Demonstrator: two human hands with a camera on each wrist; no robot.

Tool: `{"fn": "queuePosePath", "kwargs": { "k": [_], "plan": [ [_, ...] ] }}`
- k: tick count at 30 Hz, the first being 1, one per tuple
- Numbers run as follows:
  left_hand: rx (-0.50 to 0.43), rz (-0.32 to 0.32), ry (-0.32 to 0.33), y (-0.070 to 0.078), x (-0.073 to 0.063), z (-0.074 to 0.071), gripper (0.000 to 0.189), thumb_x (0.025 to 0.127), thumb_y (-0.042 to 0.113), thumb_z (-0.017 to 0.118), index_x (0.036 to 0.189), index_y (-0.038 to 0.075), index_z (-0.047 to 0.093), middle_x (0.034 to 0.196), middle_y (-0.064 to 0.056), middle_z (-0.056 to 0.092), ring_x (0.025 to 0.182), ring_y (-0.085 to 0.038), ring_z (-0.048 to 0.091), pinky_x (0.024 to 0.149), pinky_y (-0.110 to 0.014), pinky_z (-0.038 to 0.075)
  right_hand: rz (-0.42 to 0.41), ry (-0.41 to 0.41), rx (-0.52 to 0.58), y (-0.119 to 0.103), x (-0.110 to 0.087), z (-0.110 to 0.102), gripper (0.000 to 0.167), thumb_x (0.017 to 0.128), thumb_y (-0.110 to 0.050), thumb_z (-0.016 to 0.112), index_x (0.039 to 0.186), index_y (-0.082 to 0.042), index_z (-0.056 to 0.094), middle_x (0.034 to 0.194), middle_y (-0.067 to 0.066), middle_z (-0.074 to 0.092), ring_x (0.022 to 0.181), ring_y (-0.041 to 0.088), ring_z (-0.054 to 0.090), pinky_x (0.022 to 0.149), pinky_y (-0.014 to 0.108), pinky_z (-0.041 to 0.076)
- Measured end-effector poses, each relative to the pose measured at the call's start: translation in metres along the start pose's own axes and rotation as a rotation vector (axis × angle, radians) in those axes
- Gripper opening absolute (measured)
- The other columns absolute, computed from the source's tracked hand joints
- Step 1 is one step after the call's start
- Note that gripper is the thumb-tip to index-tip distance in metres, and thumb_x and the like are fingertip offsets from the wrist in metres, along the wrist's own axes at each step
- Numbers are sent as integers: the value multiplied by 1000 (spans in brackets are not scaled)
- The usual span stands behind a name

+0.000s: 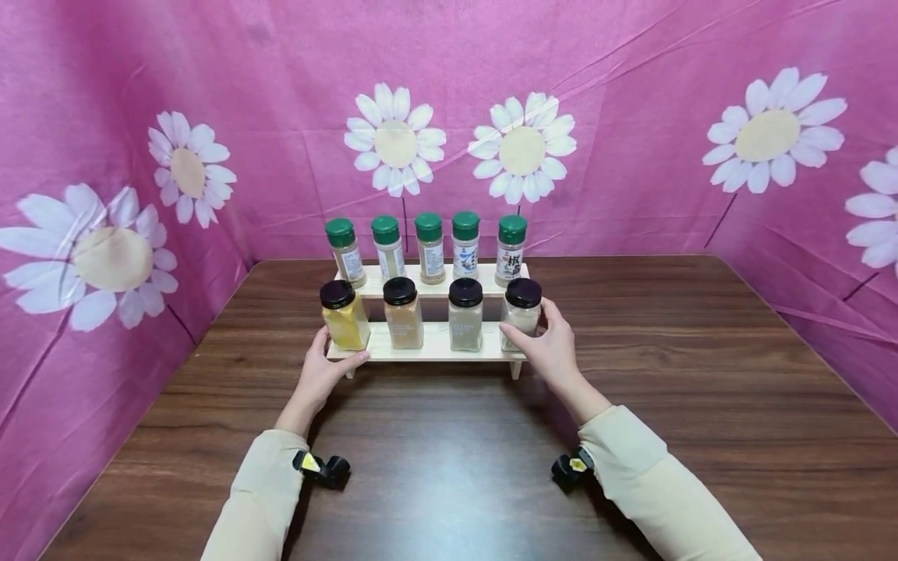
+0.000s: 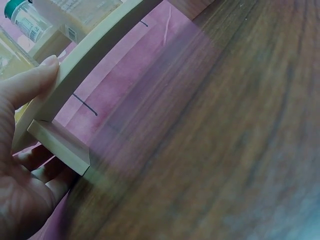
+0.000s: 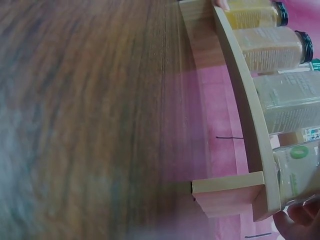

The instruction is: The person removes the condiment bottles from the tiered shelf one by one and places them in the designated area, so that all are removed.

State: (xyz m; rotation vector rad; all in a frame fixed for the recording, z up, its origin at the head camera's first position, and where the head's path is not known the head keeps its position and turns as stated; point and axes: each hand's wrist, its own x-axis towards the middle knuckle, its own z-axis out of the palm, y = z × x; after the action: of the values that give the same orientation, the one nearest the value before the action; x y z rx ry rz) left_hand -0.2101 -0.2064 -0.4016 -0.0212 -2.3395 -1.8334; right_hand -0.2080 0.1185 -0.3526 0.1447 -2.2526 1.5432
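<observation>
Pale sleeves (image 1: 659,475) cross the frame's bottom edge; I have the wooden rack (image 1: 436,344) at centre, long axis running left to right between my left fingers (image 1: 347,363), which grip its left end, and my right fingers (image 1: 552,313), curled round the upright jar (image 1: 522,318) nearest them.

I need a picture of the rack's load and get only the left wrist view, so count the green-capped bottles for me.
Observer: Five green-capped spice bottles stand in a row on the back tier of the wooden rack.
Operator: Now report the lids on the front tier.
Observer: All four square spice jars there wear black lids.
Operator: Tell me where the right grip is.
Observer: At the rack's right end, with its thumb across the front of the rightmost jar.
</observation>
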Motion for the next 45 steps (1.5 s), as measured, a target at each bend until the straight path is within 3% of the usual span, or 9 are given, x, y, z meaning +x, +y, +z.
{"fn": "queuePosePath", "kwargs": {
  "k": [12,20,32,35,41,45],
  "plan": [
    [-2,13,16,-1,-1,0,73,68,8,72,128,2,31,127,-14,36,116,-21,28,97,-35,17,35,-31,50,-7,2,-3,51,66,-12,75,110,-1,52,96,14,57,87,20,51,74,32,43],
    [-2,-7,1,4,-3,0,74,69,10,72,129,3,29,128,-14,34,117,-20,27,97,-35,17,37,-52,59,-16,-1,-8,48,67,-10,74,110,-1,54,96,16,59,83,19,54,67,21,44],
    [-1,6,17,-1,0,0,74,68,9,73,128,3,31,126,-14,37,115,-21,30,96,-35,18,-18,-21,99,-7,1,-28,49,67,-9,74,111,-2,53,96,13,59,80,9,54,69,19,44],
    [-1,10,13,-1,0,0,74,68,9,73,128,2,31,127,-14,37,116,-22,29,97,-36,18,-49,-3,97,12,6,-36,50,66,-12,74,111,-4,54,95,12,59,80,11,55,68,19,44],
    [6,3,14,0,0,1,72,69,9,72,128,3,31,128,-14,35,117,-21,27,97,-36,17,-104,48,68,94,31,-48,55,64,-25,77,114,-21,54,97,3,60,83,14,56,70,20,45],
    [0,-4,16,0,0,1,72,69,8,72,128,4,31,127,-13,36,116,-21,28,97,-35,17,-125,73,68,117,37,-55,55,63,-25,77,112,-23,54,95,3,61,83,16,57,69,23,46]
  ]
}}
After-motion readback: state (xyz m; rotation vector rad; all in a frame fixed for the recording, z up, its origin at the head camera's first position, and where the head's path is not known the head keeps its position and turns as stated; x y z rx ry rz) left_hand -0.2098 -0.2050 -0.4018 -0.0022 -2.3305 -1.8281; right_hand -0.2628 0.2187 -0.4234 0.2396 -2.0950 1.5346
